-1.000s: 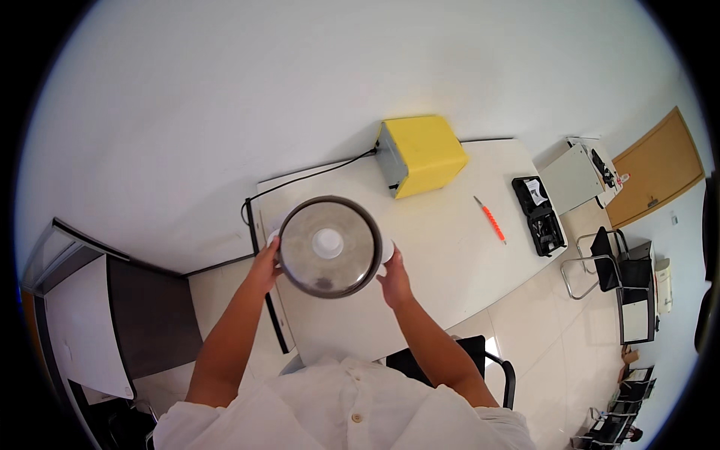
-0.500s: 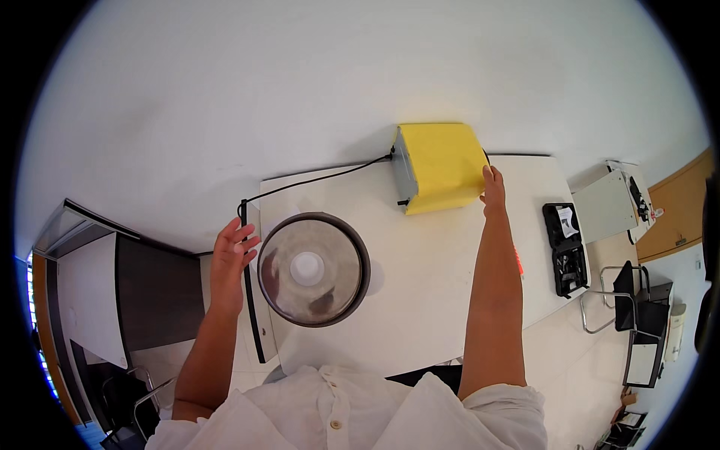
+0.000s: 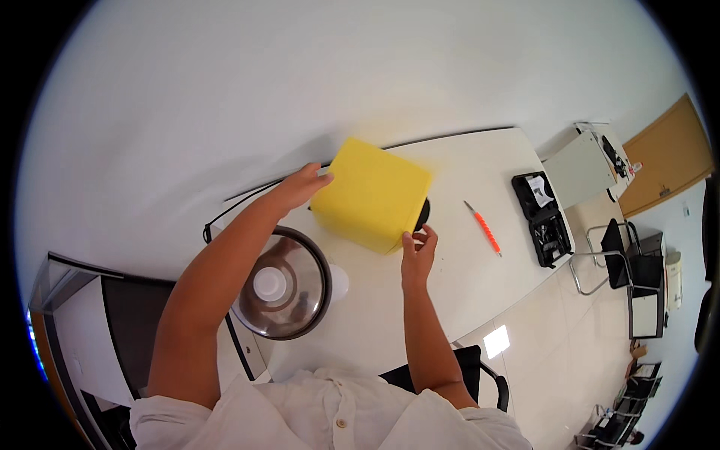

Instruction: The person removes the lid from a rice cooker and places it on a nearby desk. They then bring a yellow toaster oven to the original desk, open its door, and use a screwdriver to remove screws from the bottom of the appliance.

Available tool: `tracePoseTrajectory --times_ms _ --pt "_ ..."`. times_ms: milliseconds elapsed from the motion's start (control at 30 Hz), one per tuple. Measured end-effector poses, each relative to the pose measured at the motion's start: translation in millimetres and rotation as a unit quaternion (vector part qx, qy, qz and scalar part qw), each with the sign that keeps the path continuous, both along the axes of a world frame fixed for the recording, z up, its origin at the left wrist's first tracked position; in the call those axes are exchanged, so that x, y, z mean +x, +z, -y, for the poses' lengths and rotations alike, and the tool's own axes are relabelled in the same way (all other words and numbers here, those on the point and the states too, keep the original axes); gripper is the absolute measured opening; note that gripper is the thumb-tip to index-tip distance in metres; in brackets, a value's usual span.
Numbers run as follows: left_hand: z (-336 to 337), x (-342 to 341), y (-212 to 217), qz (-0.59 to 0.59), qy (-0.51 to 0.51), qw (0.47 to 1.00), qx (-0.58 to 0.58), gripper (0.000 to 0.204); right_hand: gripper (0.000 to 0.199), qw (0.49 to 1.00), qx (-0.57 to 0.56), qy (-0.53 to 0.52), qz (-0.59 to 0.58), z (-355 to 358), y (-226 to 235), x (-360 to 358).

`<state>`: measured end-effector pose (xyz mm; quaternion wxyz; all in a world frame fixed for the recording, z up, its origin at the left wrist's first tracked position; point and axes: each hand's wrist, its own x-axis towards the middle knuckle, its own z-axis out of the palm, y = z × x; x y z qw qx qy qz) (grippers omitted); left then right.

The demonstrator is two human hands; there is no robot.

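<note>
So the yellow box (image 3: 373, 194) is the center of everything here. It's a plain bright yellow block, tilted so one corner points toward the person, and it sits over the middle of the white table (image 3: 480, 169), toward the wall side. I can't really tell whether its bottom edge is touching the tabletop or lifted off it.

Both hands are on it. The left hand (image 3: 301, 187) grips the box's left upper edge, fingers wrapped onto the yellow face. The right hand (image 3: 417, 248) pinches the box's lower right corner, fingertips curled against the side. A dark round part (image 3: 424, 213) peeks out from behind the box's right edge, just above that right hand.

Just left of and below the box, under the left forearm, there's a round pot with a glass lid (image 3: 283, 283) and a white knob in the middle. A black cable (image 3: 247, 193) runs along the table behind the box and loops off past the pot side.

To the right of the box, well apart from it, an orange-handled tool (image 3: 484, 227) lies on the table. Farther right still sits an open black case (image 3: 544, 217), and past that a grey boxy machine (image 3: 583, 167) near the table's end.
</note>
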<state>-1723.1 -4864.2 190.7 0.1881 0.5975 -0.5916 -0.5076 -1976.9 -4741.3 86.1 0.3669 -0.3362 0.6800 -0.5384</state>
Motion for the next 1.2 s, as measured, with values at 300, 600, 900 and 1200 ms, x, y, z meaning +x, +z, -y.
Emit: tracePoseTrajectory --times_ms 300,600,900,1200 --pt "44 -43 -48 0.052 0.019 0.998 0.024 0.066 0.073 0.944 0.053 0.135 0.295 -1 -6 -8" --pt "-2 -89 2 0.116 -0.050 0.980 -0.156 0.074 0.061 0.894 -0.091 0.038 0.436 -41 -11 -8" --pt "-112 -137 119 0.077 -0.023 0.919 -0.386 0.074 0.072 0.857 -0.310 0.039 0.409 -88 29 -42" --pt "-202 -72 197 -0.035 0.066 0.862 -0.502 0.071 0.087 0.886 -0.389 0.093 0.235 -130 137 -32"
